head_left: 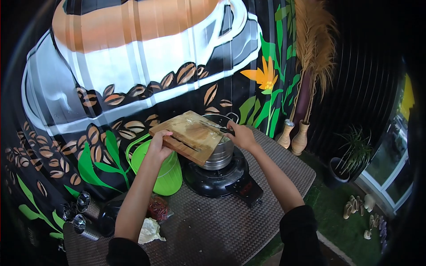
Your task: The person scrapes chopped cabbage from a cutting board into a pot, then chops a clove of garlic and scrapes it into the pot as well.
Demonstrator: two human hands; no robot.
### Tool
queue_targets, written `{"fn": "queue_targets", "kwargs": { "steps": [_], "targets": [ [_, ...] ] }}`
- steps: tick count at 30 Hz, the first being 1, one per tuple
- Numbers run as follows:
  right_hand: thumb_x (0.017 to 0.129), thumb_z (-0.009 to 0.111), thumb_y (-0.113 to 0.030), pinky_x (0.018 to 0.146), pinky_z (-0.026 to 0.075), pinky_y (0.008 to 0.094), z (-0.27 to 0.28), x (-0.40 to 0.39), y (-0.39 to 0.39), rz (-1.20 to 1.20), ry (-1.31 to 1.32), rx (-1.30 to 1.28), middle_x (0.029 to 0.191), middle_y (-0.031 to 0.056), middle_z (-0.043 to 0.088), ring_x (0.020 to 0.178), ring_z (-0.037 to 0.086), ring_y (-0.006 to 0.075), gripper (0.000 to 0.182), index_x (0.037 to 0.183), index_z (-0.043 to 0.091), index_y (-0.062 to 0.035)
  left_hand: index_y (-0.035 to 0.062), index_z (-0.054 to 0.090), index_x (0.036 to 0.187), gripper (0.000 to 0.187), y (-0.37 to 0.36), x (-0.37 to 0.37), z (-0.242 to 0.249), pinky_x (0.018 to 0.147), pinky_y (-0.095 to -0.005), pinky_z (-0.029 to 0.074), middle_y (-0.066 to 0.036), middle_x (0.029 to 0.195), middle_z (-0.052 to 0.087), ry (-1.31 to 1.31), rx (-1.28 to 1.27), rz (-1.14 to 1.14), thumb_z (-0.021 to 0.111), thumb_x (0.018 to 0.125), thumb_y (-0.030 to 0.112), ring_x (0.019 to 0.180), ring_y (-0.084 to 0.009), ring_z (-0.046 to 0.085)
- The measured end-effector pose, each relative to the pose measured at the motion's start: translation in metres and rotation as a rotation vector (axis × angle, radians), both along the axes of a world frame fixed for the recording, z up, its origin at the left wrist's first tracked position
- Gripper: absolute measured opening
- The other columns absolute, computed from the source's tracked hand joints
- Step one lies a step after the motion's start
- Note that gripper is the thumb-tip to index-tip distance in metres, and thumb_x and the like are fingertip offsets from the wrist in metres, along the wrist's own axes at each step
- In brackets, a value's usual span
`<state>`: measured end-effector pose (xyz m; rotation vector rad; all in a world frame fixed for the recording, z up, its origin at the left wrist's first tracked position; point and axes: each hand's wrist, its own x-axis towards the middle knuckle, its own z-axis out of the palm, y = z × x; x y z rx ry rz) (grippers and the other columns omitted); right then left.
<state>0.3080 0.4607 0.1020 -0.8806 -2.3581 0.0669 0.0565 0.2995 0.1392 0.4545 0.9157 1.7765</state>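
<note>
The left hand grips the near edge of a wooden cutting board, fingers wrapped around it, holding it tilted over a steel pot. The right hand is closed on the dark handle of a knife whose blade lies across the board's upper face, near the pot's rim. The pot sits on a black single-burner stove on the grey woven counter. Just left of the stove stands a green bucket (its handle arches up behind the board). Nearer the person lie a small packet of something red and a crumpled white scrap. A painted coffee-cup mural fills the wall behind.
</note>
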Motion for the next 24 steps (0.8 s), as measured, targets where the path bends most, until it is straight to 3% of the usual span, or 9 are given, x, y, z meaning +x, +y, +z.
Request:
{"fn": "queue_targets", "kwargs": {
  "steps": [4, 6, 13, 18, 19, 24],
  "targets": [
    [0.085, 0.061, -0.028, 0.072, 0.048, 0.0436, -0.005, 0.001, -0.012, -0.101, 0.055, -0.11, 0.089, 0.0155, 0.065, 0.086, 0.062, 0.034, 0.029, 0.106, 0.056, -0.0074, 0.0012, 0.047, 0.111, 0.038, 0.0, -0.011, -0.008, 0.094, -0.0488, 0.044, -0.015, 0.111, 0.053, 0.077, -0.074, -0.005, 0.057, 0.075, 0.004, 0.101, -0.0317, 0.055],
    [0.086, 0.058, -0.022, 0.078, 0.047, 0.043, -0.018, 0.0, -0.009, -0.052, 0.127, 0.119, 0.096, 0.0172, 0.062, 0.092, 0.059, 0.0345, 0.031, 0.113, 0.057, -0.008, 0.0001, 0.045, 0.114, 0.04, -0.006, -0.01, -0.007, 0.093, -0.049, 0.046, -0.016, 0.112, 0.052, 0.081, -0.067, -0.031, 0.057, 0.076, 0.006, 0.101, -0.0325, 0.055],
    [0.083, 0.059, -0.012, 0.082, 0.044, 0.0412, -0.031, 0.008, -0.018, 0.097, 0.151, 0.119, 0.097, 0.0166, 0.06, 0.096, 0.055, 0.0345, 0.028, 0.11, 0.062, -0.0064, -0.0044, 0.037, 0.12, 0.048, -0.017, 0.004, -0.01, 0.085, -0.0471, 0.055, -0.02, 0.115, 0.049, 0.021, 0.021, 0.048, 0.054, 0.076, 0.005, 0.101, -0.0371, 0.054],
    [0.081, 0.061, -0.01, 0.081, 0.045, 0.0422, -0.029, 0.01, -0.001, -0.087, 0.099, 0.196, 0.094, 0.0156, 0.06, 0.094, 0.057, 0.0326, 0.027, 0.106, 0.065, -0.0061, -0.0039, 0.039, 0.119, 0.048, -0.02, 0.007, -0.014, 0.085, -0.0445, 0.055, -0.019, 0.114, 0.049, -0.111, 0.085, 0.062, 0.056, 0.074, 0.003, 0.102, -0.0344, 0.053],
    [0.081, 0.061, -0.013, 0.083, 0.044, 0.0445, -0.027, 0.011, 0.006, -0.14, 0.02, 0.212, 0.097, 0.0116, 0.061, 0.098, 0.058, 0.0284, 0.027, 0.107, 0.065, -0.0085, -0.0038, 0.04, 0.118, 0.048, -0.021, 0.008, -0.014, 0.085, -0.0436, 0.055, -0.019, 0.114, 0.049, -0.133, 0.101, 0.068, 0.056, 0.073, 0.003, 0.102, -0.0335, 0.053],
    [0.08, 0.061, -0.014, 0.083, 0.044, 0.0444, -0.025, 0.015, 0.038, -0.239, -0.072, 0.148, 0.096, 0.0114, 0.062, 0.098, 0.058, 0.0281, 0.026, 0.106, 0.066, -0.0106, -0.0036, 0.041, 0.116, 0.045, -0.022, 0.01, -0.01, 0.088, -0.0445, 0.054, -0.019, 0.112, 0.05, -0.154, 0.121, 0.057, 0.056, 0.073, 0.002, 0.098, -0.0353, 0.055]
  ]
}}
